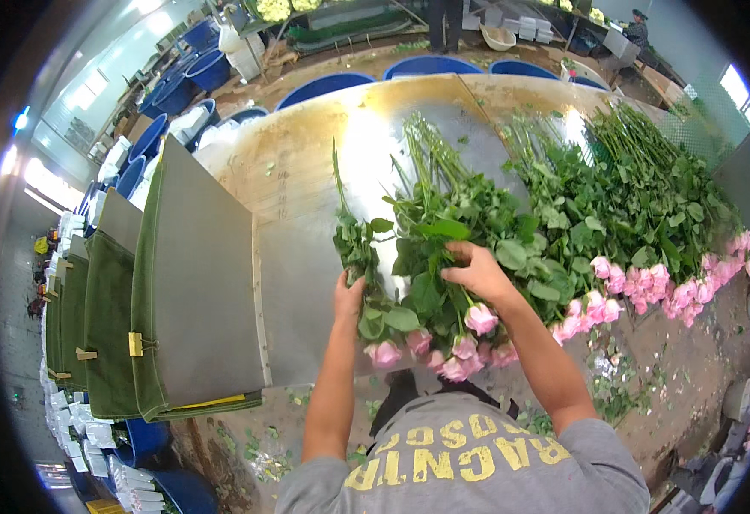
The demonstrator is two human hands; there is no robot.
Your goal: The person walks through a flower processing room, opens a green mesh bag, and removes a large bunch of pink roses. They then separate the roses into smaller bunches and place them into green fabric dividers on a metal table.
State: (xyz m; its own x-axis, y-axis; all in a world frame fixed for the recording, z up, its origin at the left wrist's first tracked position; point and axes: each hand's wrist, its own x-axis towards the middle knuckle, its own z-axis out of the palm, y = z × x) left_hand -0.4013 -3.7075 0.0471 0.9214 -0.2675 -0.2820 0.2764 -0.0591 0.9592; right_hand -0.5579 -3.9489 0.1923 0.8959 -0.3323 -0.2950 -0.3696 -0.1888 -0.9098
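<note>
My left hand [348,295] pinches one pink rose's stem [342,224]; my right hand [476,270] closes on the rose bunch [431,283] lying on the metal table [298,197]. Light, thorny, bruisable blooms, I judge: hold mid-stem, never the heads.
</note>
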